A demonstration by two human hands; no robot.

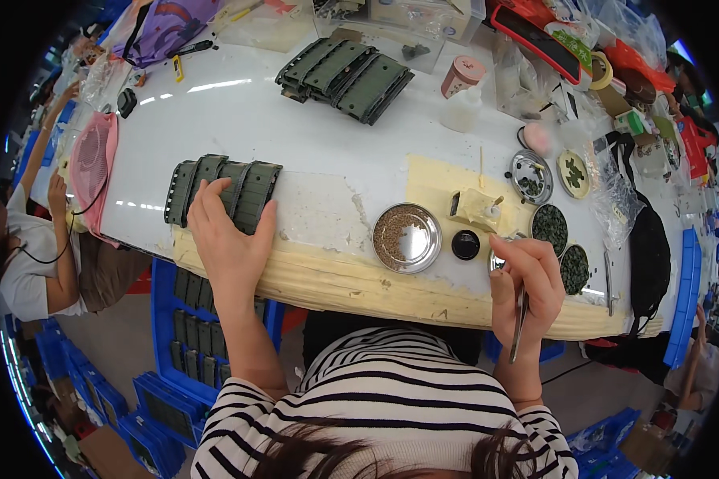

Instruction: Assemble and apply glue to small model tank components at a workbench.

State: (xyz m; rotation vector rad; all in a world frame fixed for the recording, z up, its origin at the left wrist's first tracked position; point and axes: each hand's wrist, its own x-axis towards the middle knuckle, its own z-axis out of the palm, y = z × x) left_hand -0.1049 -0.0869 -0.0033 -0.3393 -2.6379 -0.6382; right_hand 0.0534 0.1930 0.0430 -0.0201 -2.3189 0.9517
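Note:
My left hand [230, 243] has its fingers spread over the near edge of a dark green, ridged panel [253, 191] lying on the white table. Thumb and fingertips touch its top. In my right hand [533, 279] a slim pair of metal tweezers [520, 323] is pinched, the rear end hanging toward my wrist; their tips are hard to make out. Close to that hand are a small black round cap [466, 244], a yellow-taped block [478, 209] with a thin stick in it, and round tins of dark green bits [550, 227] [574, 267].
A silver dish of brown granules [407, 237] sits between my hands. Further off lie more green ridged panels [343, 78], a pink-lidded jar [462, 76] and a red-edged phone [537, 41]. Yellow tape [335, 279] covers the near edge. A blue crate [161, 319] stands below.

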